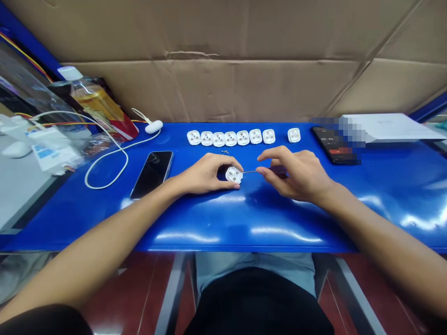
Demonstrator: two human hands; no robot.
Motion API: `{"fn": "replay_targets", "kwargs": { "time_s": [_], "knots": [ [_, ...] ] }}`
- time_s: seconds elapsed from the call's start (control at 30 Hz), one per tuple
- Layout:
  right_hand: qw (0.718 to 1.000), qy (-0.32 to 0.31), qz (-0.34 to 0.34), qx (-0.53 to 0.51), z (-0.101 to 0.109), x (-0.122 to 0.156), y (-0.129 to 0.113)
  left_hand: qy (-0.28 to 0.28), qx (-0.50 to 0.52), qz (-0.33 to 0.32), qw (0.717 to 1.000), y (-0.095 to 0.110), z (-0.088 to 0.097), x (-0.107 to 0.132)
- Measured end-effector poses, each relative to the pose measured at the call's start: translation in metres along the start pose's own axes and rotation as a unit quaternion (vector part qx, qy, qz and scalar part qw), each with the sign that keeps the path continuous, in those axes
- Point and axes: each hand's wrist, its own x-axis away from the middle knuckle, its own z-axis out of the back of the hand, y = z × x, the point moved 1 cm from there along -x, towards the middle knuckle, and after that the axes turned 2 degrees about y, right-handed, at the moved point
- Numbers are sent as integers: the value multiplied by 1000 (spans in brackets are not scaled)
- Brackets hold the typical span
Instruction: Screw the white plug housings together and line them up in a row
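Surface: glossy blue table point(244, 218), row of white plug housings point(230, 138) along far side
Room: cardboard sheet point(223, 60) behind
Left grip point(206, 174): closed around white plug housing point(233, 174)
Right grip point(296, 174): pinching thin metal pin point(250, 171)

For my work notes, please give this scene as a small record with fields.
Left hand: holds white plug part
Right hand: fingers pinch thin metal pin, which reaches the white plug part
Row behind hands: seven matching plug parts; one more plug part set apart
Surface: glossy blue table
Nearby: black smartphone; second phone
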Motion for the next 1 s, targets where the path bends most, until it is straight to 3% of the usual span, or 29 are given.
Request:
{"fn": "replay_targets", "kwargs": {
  "time_s": [0.4, 0.57, 0.7, 0.87, 1.0],
  "knots": [
    [999, -12, -35, -37, -1, -1, 0, 10, 9, -9, 1000, 0, -1, 0],
    [999, 19, -41, 14, -2, -1, 1, 14, 10, -13, 1000, 0, -2, 0],
    [999, -6, -28, -26, -2, -1, 1, 11, 9, -2, 1000, 1, -2, 0],
    [999, 1, -39, 20, -2, -1, 1, 21, 5, 0, 1000, 0, -3, 0],
    [998, -22, -40, -32, -3, -2, 2, 19, 5, 0, 1000, -1, -3, 0]
  ]
}}
